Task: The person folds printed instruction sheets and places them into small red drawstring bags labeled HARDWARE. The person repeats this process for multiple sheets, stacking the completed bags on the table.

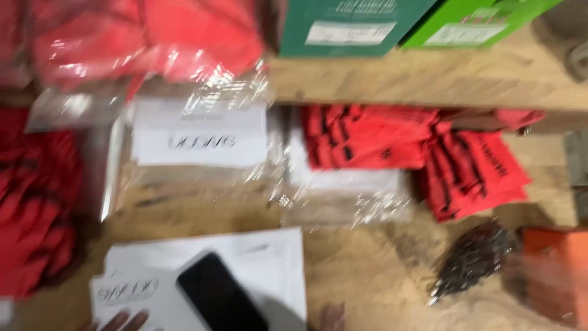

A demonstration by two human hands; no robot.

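Head view, blurred by motion; fine detail cannot be told.

Left hand (122, 321): only fingertips are seen at the bottom edge, extended and slightly spread, laid flat on the stack of white sheets (257, 263). The grip is released; nothing is grasped.

Right hand (332, 317): a small blurred part is seen at the bottom edge, just right of the white sheets. Whether this grip is clenched or released cannot be told.

Black phone (220, 297): laid screen-up and tilted on the white sheets, just right of the left fingertips and between the two hands, apart from both.

Clear plastic bags (184, 184): spread on the wooden bench (367, 270) beyond the hands, with a white card inside the nearer one.

Folded red garments (367, 138): stacked beyond the right hand, with a second fanned pile (478, 178) further to its right, black print showing.

Red fabric in plastic (147, 43): placed far beyond the left hand; more red fabric (37, 202) is seen to that hand's left.

Dark bundle in a clear bag (471, 257): right of the right hand, beside an orange box (551, 270).

Green boxes (349, 24): set at the far edge, well apart from both hands.
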